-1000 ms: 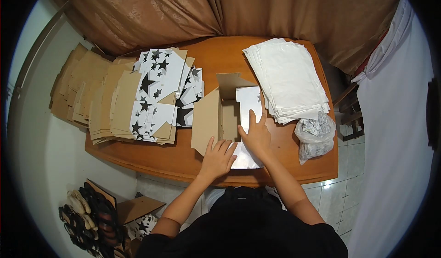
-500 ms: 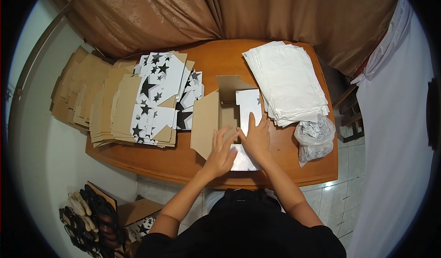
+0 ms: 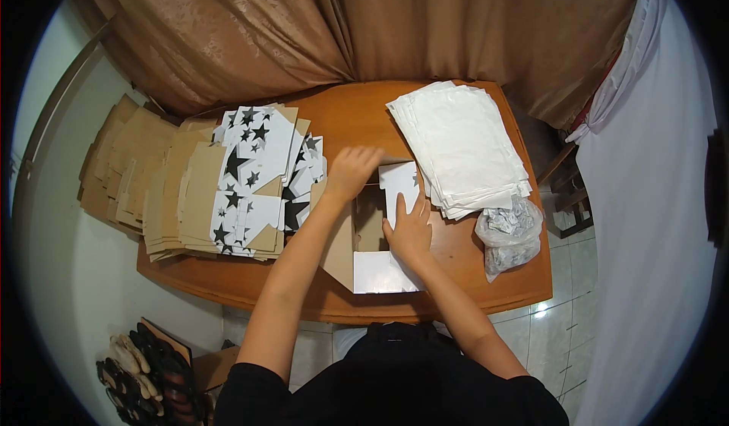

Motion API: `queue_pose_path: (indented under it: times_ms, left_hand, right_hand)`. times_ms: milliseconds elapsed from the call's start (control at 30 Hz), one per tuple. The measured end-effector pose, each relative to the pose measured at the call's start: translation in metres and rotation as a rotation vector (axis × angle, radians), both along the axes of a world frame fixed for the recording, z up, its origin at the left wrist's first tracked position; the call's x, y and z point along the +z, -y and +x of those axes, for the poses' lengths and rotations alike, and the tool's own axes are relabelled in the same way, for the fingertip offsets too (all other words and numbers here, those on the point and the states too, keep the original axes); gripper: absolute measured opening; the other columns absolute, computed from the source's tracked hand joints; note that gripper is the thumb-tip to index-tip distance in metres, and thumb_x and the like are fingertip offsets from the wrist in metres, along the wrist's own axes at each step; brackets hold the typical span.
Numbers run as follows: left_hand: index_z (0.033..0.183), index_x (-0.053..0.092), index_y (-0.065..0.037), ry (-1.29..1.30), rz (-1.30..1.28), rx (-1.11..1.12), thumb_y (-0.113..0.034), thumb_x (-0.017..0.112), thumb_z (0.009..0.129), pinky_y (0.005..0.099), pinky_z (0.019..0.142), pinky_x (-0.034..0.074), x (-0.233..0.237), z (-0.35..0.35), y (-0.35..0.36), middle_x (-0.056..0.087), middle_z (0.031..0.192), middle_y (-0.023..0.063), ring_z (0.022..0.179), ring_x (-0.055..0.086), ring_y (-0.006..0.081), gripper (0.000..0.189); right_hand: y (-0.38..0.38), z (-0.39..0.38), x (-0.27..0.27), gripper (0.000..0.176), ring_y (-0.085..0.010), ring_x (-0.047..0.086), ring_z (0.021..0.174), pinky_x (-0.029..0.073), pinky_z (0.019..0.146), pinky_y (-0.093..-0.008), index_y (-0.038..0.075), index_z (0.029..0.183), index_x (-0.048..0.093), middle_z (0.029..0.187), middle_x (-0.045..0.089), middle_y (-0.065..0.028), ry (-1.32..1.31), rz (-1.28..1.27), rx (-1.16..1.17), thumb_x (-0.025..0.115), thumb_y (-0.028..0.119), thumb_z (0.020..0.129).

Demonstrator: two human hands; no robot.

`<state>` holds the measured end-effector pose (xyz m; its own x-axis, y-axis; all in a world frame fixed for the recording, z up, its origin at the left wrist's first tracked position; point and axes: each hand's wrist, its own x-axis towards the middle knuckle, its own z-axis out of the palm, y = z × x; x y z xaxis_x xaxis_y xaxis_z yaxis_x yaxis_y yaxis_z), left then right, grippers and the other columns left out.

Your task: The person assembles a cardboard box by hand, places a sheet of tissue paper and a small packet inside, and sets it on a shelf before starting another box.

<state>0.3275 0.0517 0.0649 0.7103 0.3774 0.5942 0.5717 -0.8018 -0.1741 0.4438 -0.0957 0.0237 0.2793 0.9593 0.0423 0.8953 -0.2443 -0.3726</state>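
Brown curtains (image 3: pixel 228 31) run across the top of the frame, and pushed up near them is an orange-brown wooden table (image 3: pixel 357 111) that's pretty loaded. Pale wall (image 3: pixel 83 259) on the left, white cloth (image 3: pixel 638 198) hanging down the right side, shiny tile floor (image 3: pixel 547 350) at lower right, and a bunch of shoes (image 3: pixel 144 365) in the lower left corner.

So the main thing is a cardboard box (image 3: pixel 370 228), sitting open just below the middle of the frame, near the table's front edge. Brown inside, white on the folded bits. Its left flap (image 3: pixel 338 255) leans out to the side, partly behind the forearm.

Left hand (image 3: pixel 355 169) is up at the far end of the box, by the far flap (image 3: pixel 395 159). Those fingers are out straight and close together, but honestly I can't tell if they're pinching the cardboard or just touching it. Right hand (image 3: pixel 412 235) lies on the white right flap (image 3: pixel 399 183), fingers loose and a bit spread, not gripping anything.

Left of the box there's a big overlapping spread of flat cardboard (image 3: pixel 201 190), with white star-print pieces (image 3: pixel 250 190) at the end nearest the box. Over at upper right is a messy pile of white paper (image 3: pixel 463 145), with a see-through plastic bag (image 3: pixel 510 244) right by its lower edge.
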Motion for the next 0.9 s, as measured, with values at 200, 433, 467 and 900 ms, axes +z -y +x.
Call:
queue_pose_path:
  times_ms: [200, 433, 467, 900]
  left_hand:
    - [0.105, 0.056, -0.008, -0.299, 0.003, -0.314, -0.015, 0.055, 0.076, 0.028, 0.066, 0.049, -0.011, -0.025, 0.015, 0.057, 0.103, 0.0014, 0.084, 0.057, 0.016, 0.03]
    - [0.107, 0.057, -0.007, -0.337, -0.168, -0.255, -0.011, 0.055, 0.078, 0.0276, 0.064, 0.053, -0.026, -0.03, 0.021, 0.058, 0.111, 0.0011, 0.096, 0.059, 0.0164, 0.03]
    - [0.106, 0.058, -0.007, -0.316, -0.157, -0.262, -0.011, 0.055, 0.078, 0.0277, 0.063, 0.053, -0.031, -0.03, 0.02, 0.058, 0.11, 0.0011, 0.095, 0.06, 0.0165, 0.029]
    - [0.092, 0.061, -0.01, -0.384, -0.194, -0.207, -0.012, 0.057, 0.077, 0.0269, 0.058, 0.053, -0.026, -0.022, 0.026, 0.057, 0.095, -0.0024, 0.084, 0.059, 0.0164, 0.016]
  right_hand:
    - [-0.005, 0.001, -0.007, 0.065, -0.0493, 0.029, 0.126, 0.049, 0.081, -0.0541, 0.011, 0.136, 0.038, 0.141, 0.021, -0.0296, -0.046, 0.068, -0.011, 0.061, 0.039, 0.081]
    - [-0.004, -0.002, -0.004, 0.066, -0.0464, 0.033, 0.122, 0.051, 0.078, -0.0499, 0.01, 0.135, 0.039, 0.14, 0.022, -0.029, -0.039, 0.078, 0.008, 0.062, 0.038, 0.08]
    - [-0.004, -0.002, -0.004, 0.066, -0.0462, 0.033, 0.122, 0.052, 0.078, -0.0496, 0.01, 0.135, 0.04, 0.14, 0.022, -0.029, -0.039, 0.073, 0.008, 0.062, 0.038, 0.079]
    - [-0.002, 0.004, -0.001, 0.065, -0.0453, 0.035, 0.122, 0.052, 0.077, -0.0494, 0.011, 0.133, 0.042, 0.141, 0.022, -0.0278, -0.022, 0.054, 0.024, 0.064, 0.036, 0.078]
